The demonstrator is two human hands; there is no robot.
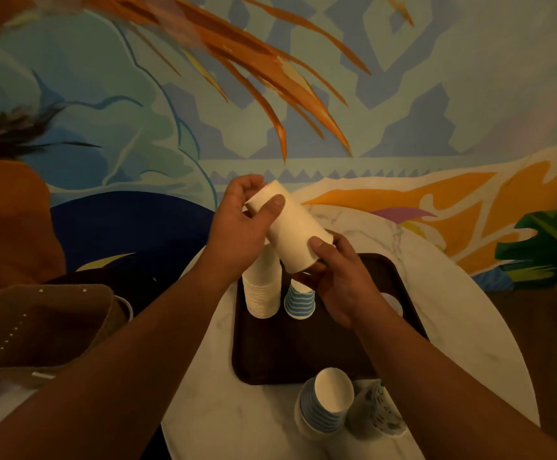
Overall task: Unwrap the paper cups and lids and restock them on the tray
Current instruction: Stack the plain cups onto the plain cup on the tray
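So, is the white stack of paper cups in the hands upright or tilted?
Tilted. The white stack of paper cups leans up toward the left, the left hand holding its upper end, the right hand its lower end above the dark brown tray.

Far wall: painted mural, pale blue geometric shapes, orange fronds, green leaf at right. Round white marble table near centre. Woven basket at left. Light dim and warm.

No legible text or labels
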